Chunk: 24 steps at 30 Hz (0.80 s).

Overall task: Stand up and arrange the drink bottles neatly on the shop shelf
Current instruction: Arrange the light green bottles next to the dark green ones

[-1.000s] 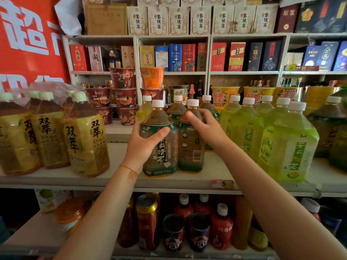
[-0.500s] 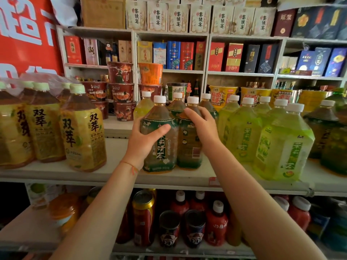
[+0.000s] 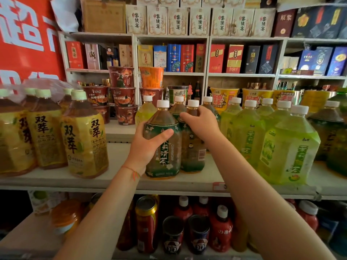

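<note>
Bottles of brown jasmine tea stood upright mid-shelf in the head view. The left hand (image 3: 145, 147) was wrapped around the front jasmine tea bottle (image 3: 163, 147), thumb across its dark green label. The right hand (image 3: 201, 124) was clamped on the shoulder of the second jasmine tea bottle (image 3: 193, 152), touching the first. Beside them stood pale green tea bottles (image 3: 287, 147) on the right and yellow-labelled tea bottles (image 3: 84, 139) on the left, all on the shelf (image 3: 116, 177).
</note>
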Each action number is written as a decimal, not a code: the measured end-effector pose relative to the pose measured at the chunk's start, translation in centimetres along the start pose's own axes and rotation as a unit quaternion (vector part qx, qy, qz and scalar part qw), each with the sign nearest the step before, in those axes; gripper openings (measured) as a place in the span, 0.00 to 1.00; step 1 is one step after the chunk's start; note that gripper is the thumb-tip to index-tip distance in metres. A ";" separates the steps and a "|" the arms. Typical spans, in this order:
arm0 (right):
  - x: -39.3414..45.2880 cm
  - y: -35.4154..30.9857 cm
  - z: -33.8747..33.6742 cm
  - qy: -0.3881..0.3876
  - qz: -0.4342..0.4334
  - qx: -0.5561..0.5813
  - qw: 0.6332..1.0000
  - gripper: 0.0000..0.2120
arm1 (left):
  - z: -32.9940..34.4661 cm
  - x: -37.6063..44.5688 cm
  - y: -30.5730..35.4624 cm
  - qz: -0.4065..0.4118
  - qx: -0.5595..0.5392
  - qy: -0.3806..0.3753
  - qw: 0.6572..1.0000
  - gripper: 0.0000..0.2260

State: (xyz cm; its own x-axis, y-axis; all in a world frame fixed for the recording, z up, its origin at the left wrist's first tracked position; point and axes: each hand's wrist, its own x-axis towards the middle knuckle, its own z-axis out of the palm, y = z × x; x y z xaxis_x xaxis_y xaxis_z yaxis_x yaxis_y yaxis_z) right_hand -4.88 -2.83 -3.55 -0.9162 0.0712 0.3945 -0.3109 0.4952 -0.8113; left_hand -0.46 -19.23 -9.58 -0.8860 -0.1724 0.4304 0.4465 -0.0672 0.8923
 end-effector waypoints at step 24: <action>-5.3 2.4 -31.1 -0.107 -0.055 -0.027 0.992 0.25 | 22.2 -6.2 6.4 0.011 -0.107 -0.037 0.994 0.28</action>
State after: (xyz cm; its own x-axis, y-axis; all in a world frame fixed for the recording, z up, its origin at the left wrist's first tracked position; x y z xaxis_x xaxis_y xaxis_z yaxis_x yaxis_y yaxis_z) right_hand 7.06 24.89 5.84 -0.9123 -0.1674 0.3738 -0.4024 0.5364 -0.7418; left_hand 5.16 3.19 -3.53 -0.8791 -0.1035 0.4653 0.4750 -0.2727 0.8367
